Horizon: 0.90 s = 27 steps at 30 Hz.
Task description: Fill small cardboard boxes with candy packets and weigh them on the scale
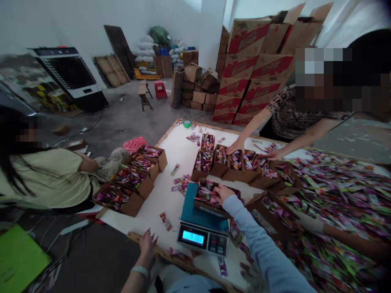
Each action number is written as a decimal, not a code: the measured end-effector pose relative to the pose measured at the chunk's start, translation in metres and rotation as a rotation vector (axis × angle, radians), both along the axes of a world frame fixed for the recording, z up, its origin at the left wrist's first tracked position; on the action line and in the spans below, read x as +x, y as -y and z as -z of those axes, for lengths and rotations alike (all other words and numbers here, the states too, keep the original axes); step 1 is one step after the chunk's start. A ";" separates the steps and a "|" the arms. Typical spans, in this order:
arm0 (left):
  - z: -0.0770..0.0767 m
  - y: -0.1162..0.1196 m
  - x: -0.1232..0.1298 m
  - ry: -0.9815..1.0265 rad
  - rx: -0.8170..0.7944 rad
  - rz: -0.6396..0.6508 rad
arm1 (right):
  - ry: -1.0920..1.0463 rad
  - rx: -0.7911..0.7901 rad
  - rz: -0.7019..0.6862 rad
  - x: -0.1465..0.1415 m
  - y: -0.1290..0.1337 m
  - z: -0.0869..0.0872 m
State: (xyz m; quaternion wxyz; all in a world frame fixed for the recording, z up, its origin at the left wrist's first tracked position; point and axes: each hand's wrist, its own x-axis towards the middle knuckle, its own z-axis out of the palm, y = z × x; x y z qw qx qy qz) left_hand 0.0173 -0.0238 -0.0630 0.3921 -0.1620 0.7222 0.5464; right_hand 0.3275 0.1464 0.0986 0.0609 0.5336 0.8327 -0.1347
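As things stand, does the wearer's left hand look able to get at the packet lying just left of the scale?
Probably yes: the left hand looks empty at the wooden table edge, and only bare tabletop seems to separate it from the packet.

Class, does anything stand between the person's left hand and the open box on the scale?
Yes, but only low things: a loose packet lies between the left hand and the scale, whose near left part comes before the box. Nothing visible seems tall enough to bar a reach over them.
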 end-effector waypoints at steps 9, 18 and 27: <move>0.001 -0.003 -0.003 0.008 0.020 0.045 | -0.801 0.402 0.186 0.022 0.000 0.008; -0.001 -0.001 0.002 0.004 0.018 0.065 | -0.447 0.073 0.190 -0.007 -0.004 -0.017; -0.012 0.012 -0.004 0.016 -0.005 -0.086 | -0.120 -0.029 -0.108 -0.015 0.012 0.004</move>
